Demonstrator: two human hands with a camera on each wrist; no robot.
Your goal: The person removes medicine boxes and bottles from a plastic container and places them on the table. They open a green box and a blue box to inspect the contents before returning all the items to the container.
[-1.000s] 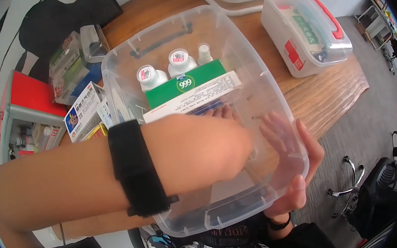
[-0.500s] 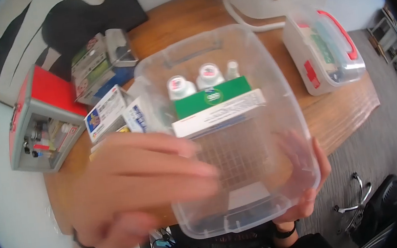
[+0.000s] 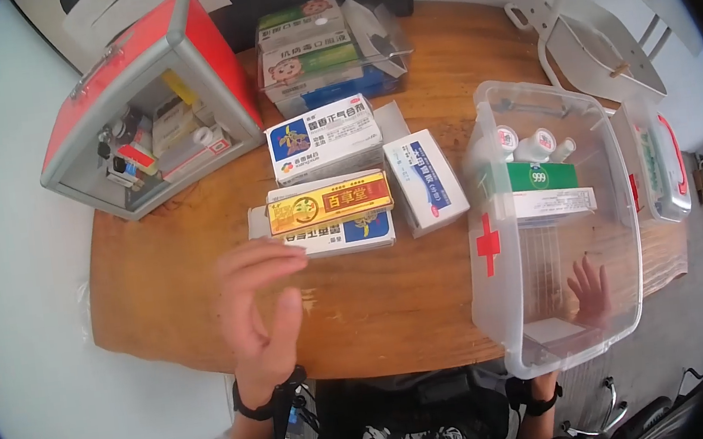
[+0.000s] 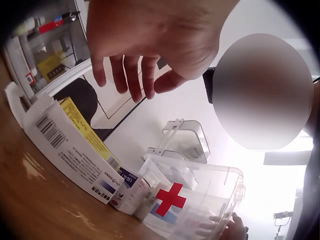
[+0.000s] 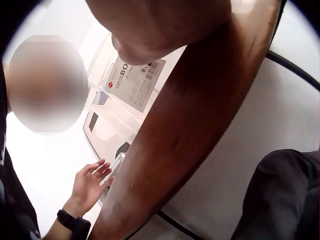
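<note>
My left hand (image 3: 262,312) hovers over the wooden table with nothing in it, fingers loosely bent. Just beyond its fingertips lies a yellow-and-red medicine box (image 3: 330,202) on top of white medicine boxes (image 3: 352,235). To their right are a white box with a blue label (image 3: 427,178) and, behind, a blue-and-white medicine box (image 3: 323,139). My right hand (image 3: 589,288) shows through the clear plastic bin (image 3: 495,324), fingers spread against its outer wall at the near right. Inside the bin stand white bottles (image 3: 535,145), a green 999 box (image 3: 542,175) and a white box (image 3: 554,201).
A red-topped first-aid case (image 3: 206,88) with a see-through front stands back left. Behind the boxes sits a clear tray of medicine boxes (image 3: 307,60). A smaller red-handled plastic box (image 3: 665,158) is beyond the bin, near a white lamp-like fixture (image 3: 601,52).
My left arm, at first across the bin, has come out and moved left over the table with its hand empty. The head view has shifted left; my right hand stays at the bin.
</note>
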